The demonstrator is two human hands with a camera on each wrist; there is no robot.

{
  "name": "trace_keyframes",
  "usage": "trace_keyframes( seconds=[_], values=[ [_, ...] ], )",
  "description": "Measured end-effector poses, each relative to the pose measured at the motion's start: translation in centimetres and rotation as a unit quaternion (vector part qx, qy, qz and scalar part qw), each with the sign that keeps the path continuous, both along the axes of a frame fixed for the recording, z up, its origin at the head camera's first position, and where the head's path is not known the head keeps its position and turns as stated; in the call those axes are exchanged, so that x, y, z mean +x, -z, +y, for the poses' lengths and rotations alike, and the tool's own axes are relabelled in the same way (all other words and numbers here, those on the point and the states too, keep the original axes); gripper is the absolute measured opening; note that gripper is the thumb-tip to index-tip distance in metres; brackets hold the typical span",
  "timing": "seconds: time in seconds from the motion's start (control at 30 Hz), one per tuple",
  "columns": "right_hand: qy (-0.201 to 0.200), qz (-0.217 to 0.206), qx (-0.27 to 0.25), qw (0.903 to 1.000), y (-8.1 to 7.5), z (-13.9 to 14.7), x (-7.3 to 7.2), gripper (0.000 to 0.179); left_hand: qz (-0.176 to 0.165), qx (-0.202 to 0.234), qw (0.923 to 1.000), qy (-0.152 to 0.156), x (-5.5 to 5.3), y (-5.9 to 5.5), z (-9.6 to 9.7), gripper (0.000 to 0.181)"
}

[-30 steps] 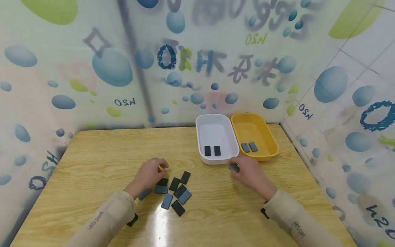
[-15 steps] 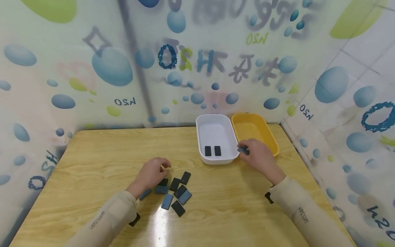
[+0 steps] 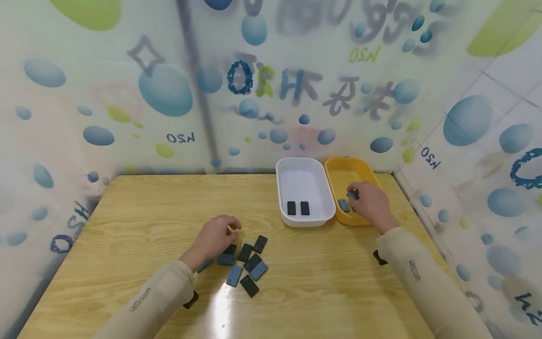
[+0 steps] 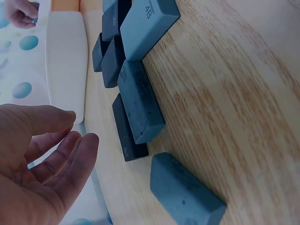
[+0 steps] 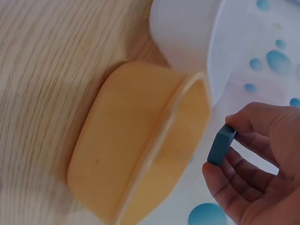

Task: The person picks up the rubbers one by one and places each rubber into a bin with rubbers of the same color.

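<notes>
My right hand (image 3: 372, 203) pinches a blue eraser (image 5: 221, 146) between thumb and fingertips above the yellow tray (image 5: 124, 136). Inside that tray another blue eraser (image 3: 344, 205) shows; the hand covers the tray's front right part. My left hand (image 3: 213, 236) hovers beside a loose group of black and blue erasers, fingers loosely bent and holding nothing. In the left wrist view, a blue eraser (image 4: 140, 101) overlaps a black eraser (image 4: 123, 129) near the fingertips. One blue eraser (image 4: 149, 23) is marked 4B.
A white tray (image 3: 306, 220) stands against the yellow one's left side, with two black erasers (image 3: 291, 208) in it. Both trays sit at the wooden table's (image 3: 190, 193) back edge, before a patterned wall covering (image 3: 262, 127).
My right hand has carried the blue eraser from in front of the trays, up and rightward, over the yellow tray. The left hand stays by the group. The head view has shifted slightly.
</notes>
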State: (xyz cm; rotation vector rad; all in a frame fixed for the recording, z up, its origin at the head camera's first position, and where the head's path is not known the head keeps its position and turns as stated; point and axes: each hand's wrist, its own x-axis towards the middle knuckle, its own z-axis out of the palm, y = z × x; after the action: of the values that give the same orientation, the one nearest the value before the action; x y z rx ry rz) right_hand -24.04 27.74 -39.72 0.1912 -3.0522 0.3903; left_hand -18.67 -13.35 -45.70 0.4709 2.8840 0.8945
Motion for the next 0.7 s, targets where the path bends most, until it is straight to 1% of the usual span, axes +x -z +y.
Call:
trace_keyframes(
  seconds=[0.17,0.3,0.43,0.57,0.7],
  values=[
    [0.009,-0.017,0.015,0.9997,0.2,0.9,-0.9,0.028,0.0,0.001,1.0,0.002,0.0,0.0,0.0,0.015],
    [0.016,-0.029,0.013,0.9994,0.3,1.5,-1.4,0.029,-0.003,0.001,1.0,0.001,-0.1,-0.1,0.1,0.016],
    [0.027,-0.03,0.009,0.9991,0.3,2.0,-1.8,0.029,-0.003,0.006,1.0,0.001,-0.2,-0.4,0.3,0.016],
    [0.04,-0.039,0.015,0.9983,0.9,2.7,-2.3,0.029,-0.013,0.003,0.9999,0.001,-0.1,-0.6,0.5,0.016],
    [0.047,-0.048,0.024,0.9975,1.7,3.1,-2.8,0.029,-0.024,0.0,0.9997,-0.006,0.1,-0.6,0.4,0.016]
  ],
)
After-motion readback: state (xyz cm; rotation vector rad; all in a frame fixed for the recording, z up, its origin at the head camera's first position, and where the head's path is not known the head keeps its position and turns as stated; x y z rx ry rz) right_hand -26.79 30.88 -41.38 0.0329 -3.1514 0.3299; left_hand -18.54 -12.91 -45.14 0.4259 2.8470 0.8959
